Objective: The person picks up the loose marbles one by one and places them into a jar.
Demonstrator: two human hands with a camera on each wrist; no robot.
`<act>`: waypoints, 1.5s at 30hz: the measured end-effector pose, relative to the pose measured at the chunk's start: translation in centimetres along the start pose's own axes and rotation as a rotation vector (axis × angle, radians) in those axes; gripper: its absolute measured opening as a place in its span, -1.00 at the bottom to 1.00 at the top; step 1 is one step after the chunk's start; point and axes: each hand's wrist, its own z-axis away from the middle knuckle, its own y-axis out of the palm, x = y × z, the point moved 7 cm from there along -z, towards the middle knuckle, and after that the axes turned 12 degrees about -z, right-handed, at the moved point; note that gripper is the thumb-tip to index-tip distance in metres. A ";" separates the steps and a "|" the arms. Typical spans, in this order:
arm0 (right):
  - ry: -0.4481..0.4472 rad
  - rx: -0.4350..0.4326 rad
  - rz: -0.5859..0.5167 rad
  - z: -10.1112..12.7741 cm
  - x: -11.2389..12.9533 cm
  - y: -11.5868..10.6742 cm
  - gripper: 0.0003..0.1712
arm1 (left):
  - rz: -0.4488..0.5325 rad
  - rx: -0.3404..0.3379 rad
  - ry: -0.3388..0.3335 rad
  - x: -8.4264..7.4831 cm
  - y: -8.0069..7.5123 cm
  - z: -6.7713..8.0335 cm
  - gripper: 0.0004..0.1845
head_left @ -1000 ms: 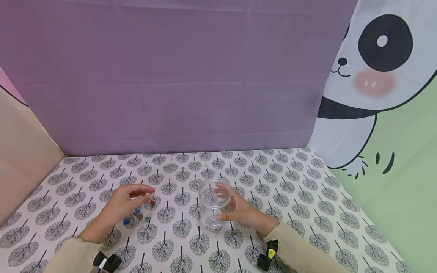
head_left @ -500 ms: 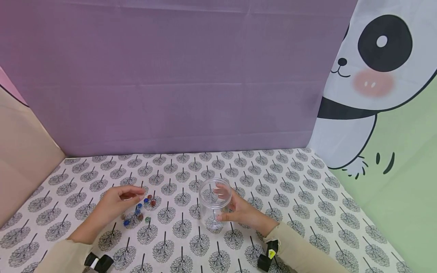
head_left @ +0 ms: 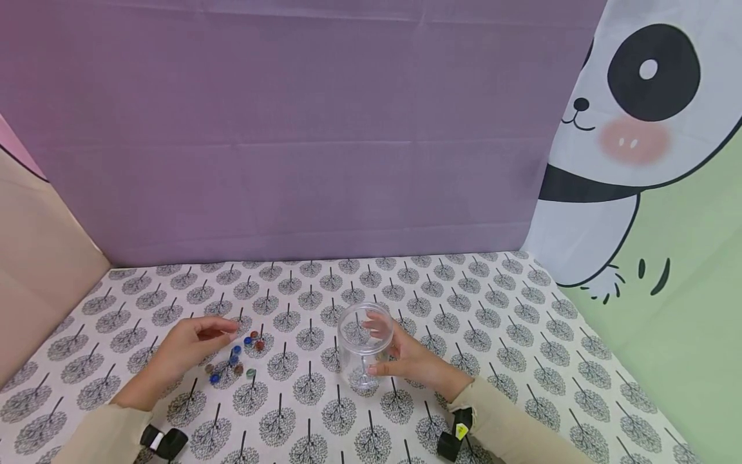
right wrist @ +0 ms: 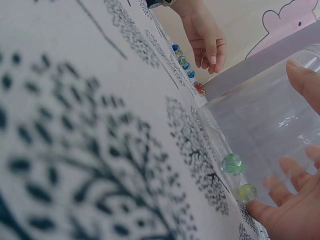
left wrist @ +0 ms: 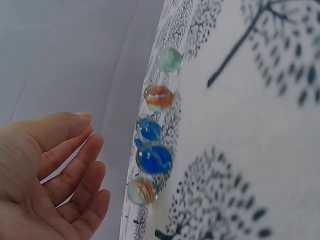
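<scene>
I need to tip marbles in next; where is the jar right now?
In the head view the jar stands upright on the tablecloth, just right of the loose marbles, with the right hand wrapped round its right side.

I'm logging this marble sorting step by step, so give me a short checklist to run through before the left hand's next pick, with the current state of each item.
1. Jar upright on the tablecloth: ok.
2. Right hand steadying the jar, fingers round its wall: ok.
3. Jar mouth open, no lid seen: ok.
4. Left hand free to pick, fingers relaxed, holding nothing: ok.
5. Loose marbles lie on the cloth close beside the left hand: ok.
6. Marbles already in the jar: two show at the bottom; whether there are more, cannot tell.
</scene>
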 end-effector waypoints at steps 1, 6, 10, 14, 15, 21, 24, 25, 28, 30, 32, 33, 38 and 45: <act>0.002 0.000 0.000 0.0 0.0 0.0 0.06 | -0.001 0.004 -0.004 0.1 0.0 0.0 -0.67; 0.000 -0.002 0.003 0.0 0.0 -0.1 0.05 | 0.003 0.031 -0.029 0.5 0.1 0.0 -0.64; 0.002 0.000 0.005 0.0 -0.1 0.0 0.05 | 0.007 0.054 -0.036 0.7 0.2 0.0 -0.64; 0.005 -0.001 0.000 0.0 -0.2 0.0 0.05 | 0.003 0.084 -0.041 1.0 0.4 0.1 -0.63; 0.006 -0.002 -0.001 0.0 -0.2 0.0 0.04 | 0.000 0.092 -0.044 1.1 0.5 0.1 -0.63; 0.002 -0.005 -0.004 0.0 -0.1 0.0 0.05 | -0.002 0.115 -0.019 1.4 0.8 0.0 -0.63; 0.003 -0.006 -0.005 0.0 -0.1 0.0 0.05 | 0.027 0.133 0.016 1.5 1.0 -0.1 -0.63; 0.003 -0.006 -0.003 0.0 -0.2 0.0 0.04 | 0.038 0.140 0.031 1.5 1.1 -0.1 -0.63; 0.006 -0.007 0.002 0.0 -0.2 0.0 0.04 | 0.055 0.159 0.058 1.5 1.3 -0.2 -0.63; 0.007 -0.007 0.006 0.0 -0.2 0.0 0.04 | 0.059 0.165 0.057 1.6 1.5 -0.2 -0.62; 0.005 -0.009 0.007 0.0 -0.2 -0.1 0.04 | 0.051 0.170 0.053 1.6 1.5 -0.2 -0.61; 0.005 -0.011 0.008 -0.1 -0.1 -0.1 0.04 | 0.047 0.175 0.052 1.6 1.5 -0.2 -0.60; -0.002 -0.010 0.014 -0.1 -0.2 -0.1 0.06 | 0.034 0.200 0.044 1.4 1.5 -0.1 -0.59; 0.004 -0.004 0.019 0.0 -0.1 -0.1 0.07 | 0.037 0.231 0.048 1.4 1.6 -0.1 -0.59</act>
